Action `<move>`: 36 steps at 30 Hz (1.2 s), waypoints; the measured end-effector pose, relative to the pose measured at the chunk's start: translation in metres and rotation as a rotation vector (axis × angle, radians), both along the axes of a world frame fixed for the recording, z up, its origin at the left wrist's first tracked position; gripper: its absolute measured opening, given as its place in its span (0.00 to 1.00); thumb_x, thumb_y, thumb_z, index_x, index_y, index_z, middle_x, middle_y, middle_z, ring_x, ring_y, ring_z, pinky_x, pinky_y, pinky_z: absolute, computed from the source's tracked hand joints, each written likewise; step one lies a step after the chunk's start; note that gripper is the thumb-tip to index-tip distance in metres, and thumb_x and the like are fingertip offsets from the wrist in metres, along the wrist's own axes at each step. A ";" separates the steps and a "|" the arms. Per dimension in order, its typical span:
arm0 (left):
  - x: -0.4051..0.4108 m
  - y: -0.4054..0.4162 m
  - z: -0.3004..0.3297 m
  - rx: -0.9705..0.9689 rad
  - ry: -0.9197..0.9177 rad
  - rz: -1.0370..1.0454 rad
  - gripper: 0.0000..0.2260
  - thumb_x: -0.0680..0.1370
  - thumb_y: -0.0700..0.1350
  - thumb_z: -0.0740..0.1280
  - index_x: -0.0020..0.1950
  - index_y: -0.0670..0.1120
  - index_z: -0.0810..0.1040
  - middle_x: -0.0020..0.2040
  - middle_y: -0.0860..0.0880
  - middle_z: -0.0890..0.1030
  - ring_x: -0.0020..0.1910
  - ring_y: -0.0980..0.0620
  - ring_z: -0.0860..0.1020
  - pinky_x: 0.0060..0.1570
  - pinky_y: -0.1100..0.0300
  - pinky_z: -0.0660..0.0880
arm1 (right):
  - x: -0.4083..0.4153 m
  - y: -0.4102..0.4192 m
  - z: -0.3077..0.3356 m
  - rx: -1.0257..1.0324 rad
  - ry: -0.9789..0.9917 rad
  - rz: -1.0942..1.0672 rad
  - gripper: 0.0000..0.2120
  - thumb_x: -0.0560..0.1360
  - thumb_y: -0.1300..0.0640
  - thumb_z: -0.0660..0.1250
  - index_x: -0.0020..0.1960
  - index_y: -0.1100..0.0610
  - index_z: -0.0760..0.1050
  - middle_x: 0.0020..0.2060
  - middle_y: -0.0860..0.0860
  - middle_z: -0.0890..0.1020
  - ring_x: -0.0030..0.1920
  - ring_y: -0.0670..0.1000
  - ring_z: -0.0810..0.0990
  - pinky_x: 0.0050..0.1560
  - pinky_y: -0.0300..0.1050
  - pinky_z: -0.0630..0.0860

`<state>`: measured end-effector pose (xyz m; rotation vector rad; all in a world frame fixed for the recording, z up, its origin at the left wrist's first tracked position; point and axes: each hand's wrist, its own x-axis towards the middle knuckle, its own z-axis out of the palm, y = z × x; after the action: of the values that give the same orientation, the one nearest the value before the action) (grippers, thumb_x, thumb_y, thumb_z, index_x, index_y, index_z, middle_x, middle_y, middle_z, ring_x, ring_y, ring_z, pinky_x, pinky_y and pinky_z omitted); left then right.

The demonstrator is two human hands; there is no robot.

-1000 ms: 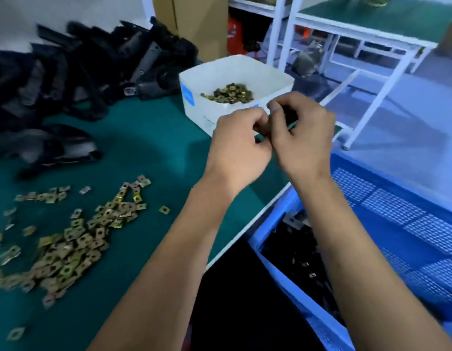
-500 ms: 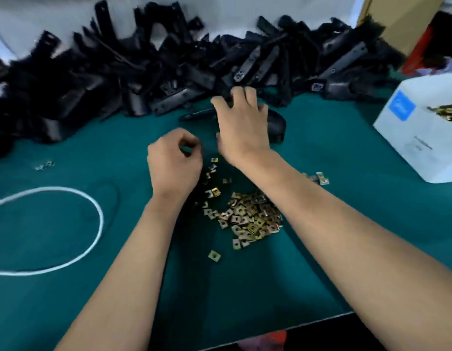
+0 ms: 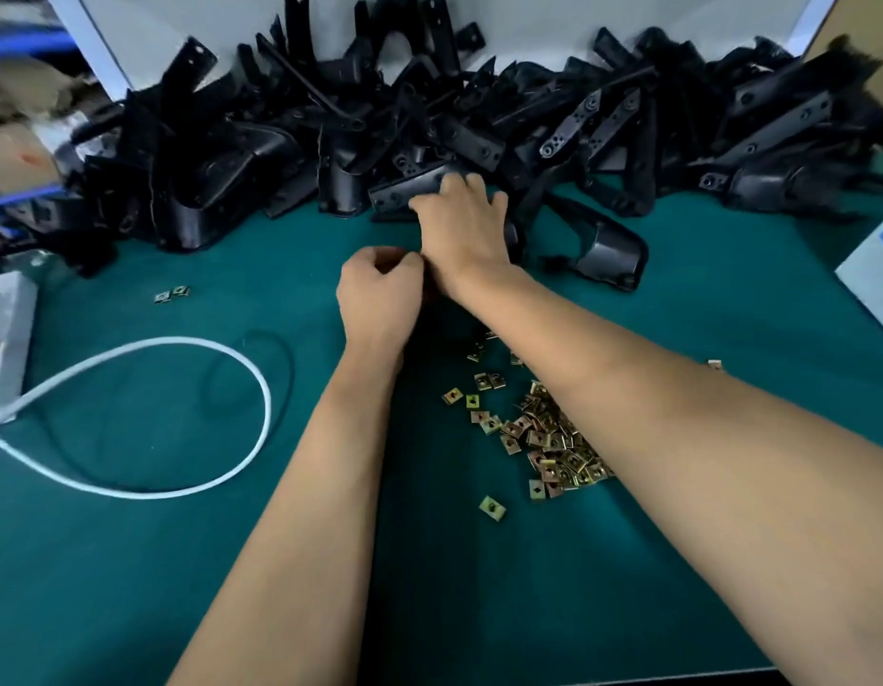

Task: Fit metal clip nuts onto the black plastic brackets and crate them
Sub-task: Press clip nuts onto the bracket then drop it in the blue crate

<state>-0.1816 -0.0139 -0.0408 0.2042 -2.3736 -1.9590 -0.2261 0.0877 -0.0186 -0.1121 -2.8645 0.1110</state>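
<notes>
Reaching forward, right hand (image 3: 462, 225) lies on a black plastic bracket (image 3: 405, 190) at the front edge of the bracket pile (image 3: 479, 116); fingers curl over its top, thumb hidden. Left hand (image 3: 377, 294) is fisted just beside the right wrist, fingertips tucked in; cannot tell whether it holds a clip nut. Loose clip nuts (image 3: 548, 438) lie on the green mat (image 3: 132, 586) beneath the right forearm. White cable (image 3: 261, 388) loops at left.
</notes>
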 end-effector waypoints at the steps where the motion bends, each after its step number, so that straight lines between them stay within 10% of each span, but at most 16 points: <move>1: -0.001 -0.001 0.001 0.134 -0.039 -0.033 0.16 0.69 0.50 0.65 0.52 0.43 0.82 0.49 0.46 0.85 0.52 0.44 0.83 0.56 0.45 0.82 | 0.001 -0.001 0.004 -0.118 0.029 0.014 0.15 0.82 0.58 0.64 0.67 0.51 0.79 0.65 0.55 0.74 0.69 0.60 0.67 0.67 0.59 0.65; 7: 0.001 -0.010 0.011 0.771 -0.208 -0.421 0.15 0.82 0.53 0.69 0.61 0.44 0.80 0.54 0.41 0.82 0.52 0.44 0.85 0.54 0.44 0.82 | 0.036 0.009 0.042 -1.325 -0.010 0.362 0.18 0.85 0.54 0.63 0.72 0.59 0.75 0.69 0.53 0.79 0.70 0.50 0.75 0.73 0.48 0.71; 13: -0.002 -0.009 0.007 0.772 -0.148 -0.126 0.09 0.78 0.28 0.68 0.50 0.40 0.74 0.44 0.43 0.80 0.41 0.49 0.84 0.52 0.55 0.83 | 0.096 0.042 0.041 -0.702 0.379 0.483 0.07 0.79 0.57 0.68 0.45 0.58 0.81 0.40 0.48 0.83 0.42 0.47 0.81 0.46 0.50 0.79; 18: -0.003 -0.010 0.002 0.784 -0.111 -0.065 0.13 0.79 0.28 0.67 0.40 0.42 0.72 0.39 0.45 0.81 0.44 0.44 0.86 0.52 0.56 0.83 | 0.134 0.054 0.008 -0.439 -0.131 0.627 0.06 0.74 0.49 0.78 0.44 0.51 0.85 0.37 0.43 0.83 0.40 0.45 0.80 0.43 0.40 0.74; 25: 0.003 -0.002 0.000 0.586 -0.021 -0.094 0.09 0.79 0.35 0.71 0.46 0.44 0.71 0.34 0.51 0.77 0.33 0.52 0.76 0.35 0.62 0.73 | 0.133 0.042 -0.007 -0.266 -0.278 0.617 0.09 0.72 0.43 0.77 0.45 0.47 0.81 0.42 0.42 0.78 0.48 0.44 0.76 0.52 0.50 0.75; 29: 0.006 0.001 -0.002 0.333 0.156 -0.071 0.11 0.77 0.35 0.73 0.58 0.39 0.76 0.44 0.43 0.82 0.37 0.51 0.81 0.42 0.61 0.78 | 0.134 0.042 -0.010 -0.334 -0.149 0.580 0.08 0.78 0.49 0.73 0.46 0.52 0.80 0.43 0.44 0.80 0.46 0.45 0.76 0.51 0.49 0.74; 36: 0.002 -0.008 -0.002 0.152 0.444 0.180 0.10 0.78 0.40 0.74 0.44 0.44 0.73 0.35 0.44 0.80 0.31 0.51 0.77 0.35 0.56 0.76 | 0.131 0.052 -0.014 -0.963 0.116 0.405 0.04 0.82 0.63 0.66 0.48 0.62 0.77 0.38 0.51 0.85 0.37 0.49 0.83 0.43 0.44 0.80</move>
<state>-0.1794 -0.0215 -0.0425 -0.0125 -1.8678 -1.8659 -0.0950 0.1400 -0.0328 0.2806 -2.4111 1.4860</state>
